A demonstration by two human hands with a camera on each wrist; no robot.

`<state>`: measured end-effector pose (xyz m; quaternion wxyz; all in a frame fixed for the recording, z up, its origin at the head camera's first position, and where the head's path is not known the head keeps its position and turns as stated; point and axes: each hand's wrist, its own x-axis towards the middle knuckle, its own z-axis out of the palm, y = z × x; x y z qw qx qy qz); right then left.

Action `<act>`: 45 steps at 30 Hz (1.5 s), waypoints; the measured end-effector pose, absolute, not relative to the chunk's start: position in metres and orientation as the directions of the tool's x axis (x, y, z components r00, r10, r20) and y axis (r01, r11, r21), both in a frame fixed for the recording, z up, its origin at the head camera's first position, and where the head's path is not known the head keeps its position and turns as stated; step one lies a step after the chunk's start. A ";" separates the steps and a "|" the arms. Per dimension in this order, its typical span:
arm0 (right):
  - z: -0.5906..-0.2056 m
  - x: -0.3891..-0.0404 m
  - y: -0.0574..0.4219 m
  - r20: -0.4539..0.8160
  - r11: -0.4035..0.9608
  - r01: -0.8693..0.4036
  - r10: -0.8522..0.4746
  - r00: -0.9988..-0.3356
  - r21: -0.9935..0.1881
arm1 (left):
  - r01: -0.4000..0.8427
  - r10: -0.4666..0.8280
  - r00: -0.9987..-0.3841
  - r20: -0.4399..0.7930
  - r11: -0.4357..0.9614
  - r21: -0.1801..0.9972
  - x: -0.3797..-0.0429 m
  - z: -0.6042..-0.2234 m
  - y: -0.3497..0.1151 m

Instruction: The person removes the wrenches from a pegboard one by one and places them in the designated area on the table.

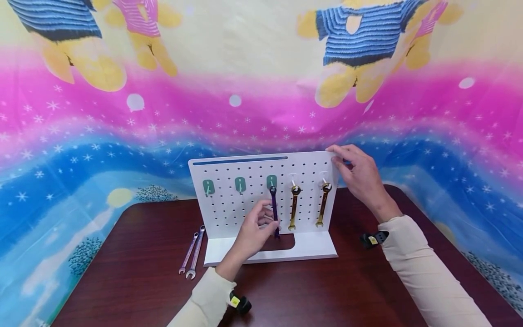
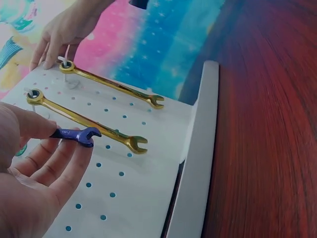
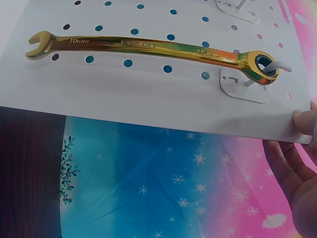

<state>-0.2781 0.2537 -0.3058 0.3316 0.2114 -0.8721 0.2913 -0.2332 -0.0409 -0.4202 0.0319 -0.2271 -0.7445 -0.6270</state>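
Note:
My left hand point(image 1: 254, 230) pinches a purple combination wrench point(image 2: 74, 135) near its lower, open end, between thumb and fingers. The wrench stands upright before the white pegboard point(image 1: 229, 210), its ring end right at the third green hook point(image 1: 271, 180). Two gold combination wrenches, one point(image 1: 294, 206) nearer the middle and one point(image 3: 143, 45) marked 10mm, hang by their ring ends on white hooks at the right. At the board's upper right corner, my right hand point(image 1: 359, 175) grips the edge, thumb in front and fingers behind.
Two more wrenches point(image 1: 197, 254) lie on the dark red table point(image 1: 143, 254), left of the board's base. Two other green hooks, one at far left point(image 1: 209, 186) and one beside it point(image 1: 239, 184), hold nothing. A patterned curtain point(image 1: 261, 118) hangs behind.

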 end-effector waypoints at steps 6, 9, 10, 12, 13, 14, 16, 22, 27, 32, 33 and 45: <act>-0.306 -0.279 0.253 0.708 0.736 -0.570 -0.179 -0.683 -0.364 | 0.275 0.337 -0.902 0.269 -0.031 0.961 -0.230 -0.414 -0.042; -0.306 -0.279 0.253 0.710 0.734 -0.573 -0.180 -0.680 -0.363 | 0.197 0.376 -0.898 0.229 -0.121 0.973 -0.226 -0.408 -0.044; -0.306 -0.279 0.253 0.710 0.735 -0.573 -0.179 -0.681 -0.364 | 0.176 0.387 -0.896 0.217 -0.139 0.974 -0.225 -0.406 -0.044; -0.306 -0.279 0.253 0.711 0.734 -0.572 -0.176 -0.681 -0.366 | 0.152 0.398 -0.895 0.200 -0.149 0.977 -0.224 -0.405 -0.045; -0.306 -0.280 0.253 0.711 0.734 -0.571 -0.175 -0.681 -0.367 | 0.146 0.401 -0.895 0.195 -0.149 0.978 -0.224 -0.404 -0.046; -0.306 -0.280 0.253 0.710 0.734 -0.570 -0.174 -0.682 -0.368 | 0.143 0.401 -0.896 0.189 -0.144 0.979 -0.224 -0.403 -0.046; -0.306 -0.279 0.253 0.709 0.734 -0.569 -0.173 -0.683 -0.370 | 0.140 0.403 -0.896 0.184 -0.136 0.981 -0.224 -0.403 -0.047; -0.306 -0.279 0.253 0.709 0.733 -0.571 -0.175 -0.683 -0.369 | 0.149 0.405 -0.894 0.191 -0.133 0.980 -0.223 -0.402 -0.047; -0.306 -0.279 0.253 0.709 0.735 -0.568 -0.170 -0.684 -0.371 | 0.173 0.400 -0.894 0.202 -0.107 0.979 -0.223 -0.404 -0.047; -0.307 -0.277 0.254 0.714 0.738 -0.568 -0.170 -0.679 -0.364 | 0.209 0.391 -0.895 0.212 -0.053 0.977 -0.225 -0.408 -0.048; -0.306 -0.277 0.253 0.716 0.739 -0.568 -0.170 -0.678 -0.362 | 0.219 0.388 -0.896 0.216 -0.037 0.975 -0.226 -0.408 -0.048; -0.306 -0.278 0.253 0.718 0.729 -0.580 -0.177 -0.673 -0.363 | 0.278 0.383 -0.893 0.238 0.051 0.959 -0.224 -0.408 -0.049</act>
